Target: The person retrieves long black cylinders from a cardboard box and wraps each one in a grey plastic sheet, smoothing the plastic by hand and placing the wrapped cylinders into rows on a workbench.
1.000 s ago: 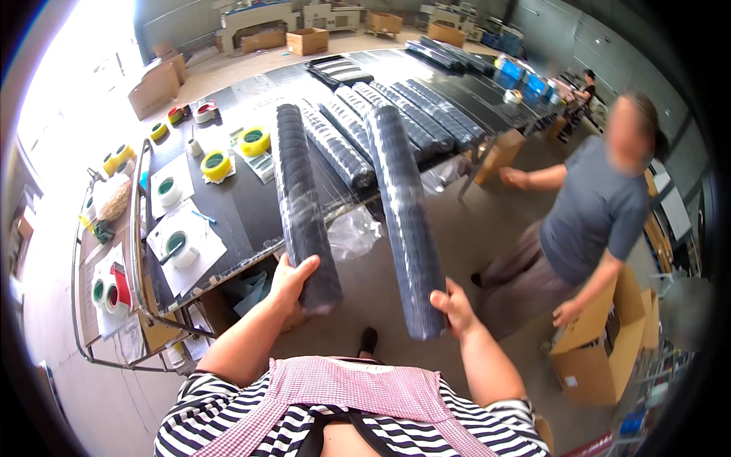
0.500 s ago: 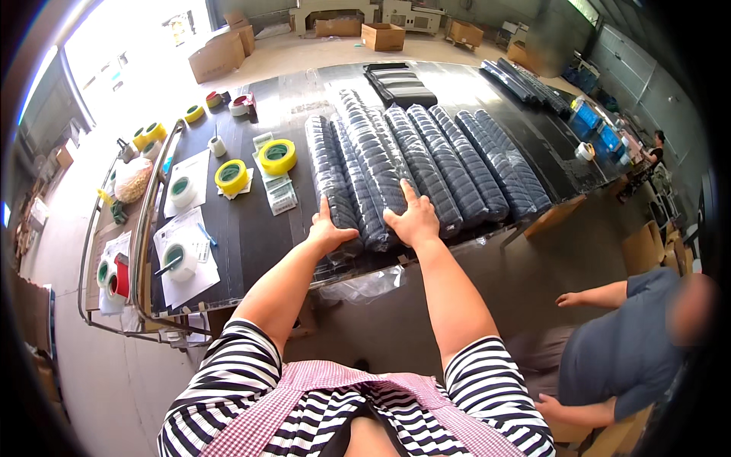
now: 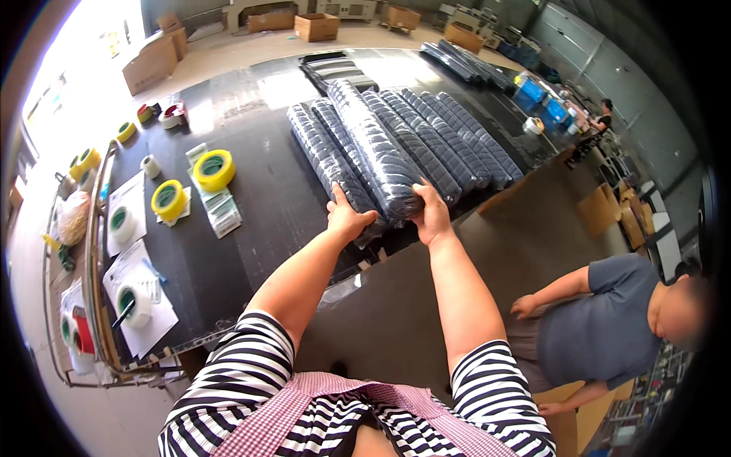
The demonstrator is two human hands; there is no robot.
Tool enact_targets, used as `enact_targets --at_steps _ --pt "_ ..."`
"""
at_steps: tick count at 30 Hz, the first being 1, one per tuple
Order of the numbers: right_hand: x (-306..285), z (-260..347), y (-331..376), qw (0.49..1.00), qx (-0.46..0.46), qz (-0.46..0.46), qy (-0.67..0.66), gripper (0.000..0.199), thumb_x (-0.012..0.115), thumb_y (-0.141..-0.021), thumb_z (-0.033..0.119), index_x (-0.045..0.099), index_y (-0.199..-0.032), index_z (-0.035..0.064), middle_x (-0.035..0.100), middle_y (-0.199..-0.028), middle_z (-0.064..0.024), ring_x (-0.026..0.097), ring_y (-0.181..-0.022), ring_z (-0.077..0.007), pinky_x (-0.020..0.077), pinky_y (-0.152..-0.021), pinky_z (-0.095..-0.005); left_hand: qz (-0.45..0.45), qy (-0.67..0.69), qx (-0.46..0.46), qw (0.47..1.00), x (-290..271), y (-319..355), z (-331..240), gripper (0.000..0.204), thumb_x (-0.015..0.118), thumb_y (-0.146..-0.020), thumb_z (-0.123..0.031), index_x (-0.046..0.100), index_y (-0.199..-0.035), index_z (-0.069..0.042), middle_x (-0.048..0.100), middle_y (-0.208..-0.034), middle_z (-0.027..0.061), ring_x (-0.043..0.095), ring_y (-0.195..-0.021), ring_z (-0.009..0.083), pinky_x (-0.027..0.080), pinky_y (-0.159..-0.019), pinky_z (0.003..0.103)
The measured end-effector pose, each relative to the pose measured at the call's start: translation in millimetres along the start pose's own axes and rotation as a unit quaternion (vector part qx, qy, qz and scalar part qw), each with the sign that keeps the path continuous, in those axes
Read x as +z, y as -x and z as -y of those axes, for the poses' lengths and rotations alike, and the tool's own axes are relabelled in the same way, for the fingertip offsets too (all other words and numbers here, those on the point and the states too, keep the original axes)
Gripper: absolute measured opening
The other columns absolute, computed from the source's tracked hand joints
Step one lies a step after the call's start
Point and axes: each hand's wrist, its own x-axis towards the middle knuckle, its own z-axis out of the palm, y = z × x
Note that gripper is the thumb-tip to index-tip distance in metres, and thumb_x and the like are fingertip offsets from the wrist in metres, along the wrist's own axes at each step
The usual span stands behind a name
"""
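Clear plastic (image 3: 390, 166) sheathes the dark ribbed roll (image 3: 364, 135), its near end gripped by the right hand (image 3: 432, 217) (the left hand (image 3: 350, 220) lies spread on the leftmost dark roll (image 3: 323, 154)), amid similar rolls (image 3: 435, 139) on the long black table (image 3: 263, 247).

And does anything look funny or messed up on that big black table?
One shiny wrapped roll looks odd: it seems to sit higher than the neighbouring rolls, overlapping them instead of lying level in the row. The right hand is at its near end. I can't see any spill or damage.
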Motion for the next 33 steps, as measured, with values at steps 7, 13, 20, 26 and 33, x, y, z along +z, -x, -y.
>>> enact_targets --at_steps 7,13,20,26,33 --pt "76.2 -11.9 24.8 0.992 -0.06 0.104 -0.04 0.053 0.062 -0.094 0.013 0.051 -0.144 0.0005 0.066 -0.117 -0.0087 0.064 -0.101 -0.0127 0.0513 -0.094 -0.0278 0.151 0.374 0.239 0.883 25.3 -93.9 42.2 0.066 0.08 -0.084 -0.032 0.051 -0.137 -0.007 0.064 -0.123 0.016 0.061 -0.117 0.0293 0.049 -0.101 0.044" --pt "102.1 -71.0 22.1 0.74 -0.207 -0.043 0.638 0.073 0.073 -0.085 0.045 0.05 -0.147 0.0124 0.063 -0.12 -0.0226 0.062 -0.114 -0.0385 0.0508 -0.098 -0.0456 0.209 -0.101 0.458 0.858 32.7 93.2 97.6 0.094 0.084 -0.075 -0.037 0.037 -0.151 -0.008 0.022 -0.154 0.0225 0.02 -0.142 0.0436 0.024 -0.116 0.054" --pt "90.6 -114.8 44.6 0.741 -0.126 -0.124 0.648 0.081 0.065 -0.088 0.057 0.042 -0.149 0.0097 0.057 -0.12 -0.0199 0.061 -0.111 -0.0373 0.054 -0.088 -0.0467 0.384 -0.164 0.318 0.851 -94.8 260.0 165.6 0.068 0.078 -0.084 -0.027 0.052 -0.146 -0.017 0.024 -0.162 0.0281 0.024 -0.148 0.0499 0.028 -0.119 0.056" --pt "10.8 -181.4 243.5 0.837 -0.115 -0.139 0.517 0.065 0.069 -0.089 0.045 0.051 -0.139 0.0085 0.055 -0.126 -0.0202 0.059 -0.116 -0.0391 0.0497 -0.098 -0.0473 0.393 -0.145 0.354 0.836 -99.5 269.8 213.7 0.061 0.078 -0.083 -0.018 0.057 -0.139 -0.006 0.047 -0.149 0.0229 0.048 -0.136 0.04 0.04 -0.113 0.045" --pt "-61.9 -321.1 636.6 0.822 0.319 -0.222 0.417 0.053 0.072 -0.085 0.038 0.063 -0.127 0.0066 0.061 -0.125 -0.0203 0.06 -0.118 -0.0389 0.0502 -0.098 -0.0473 0.656 -0.161 0.31 0.669 -46.5 329.6 226.0 0.058 0.077 -0.083 -0.014 0.057 -0.136 -0.001 0.052 -0.146 0.0226 0.049 -0.136 0.0374 0.041 -0.113 0.042"
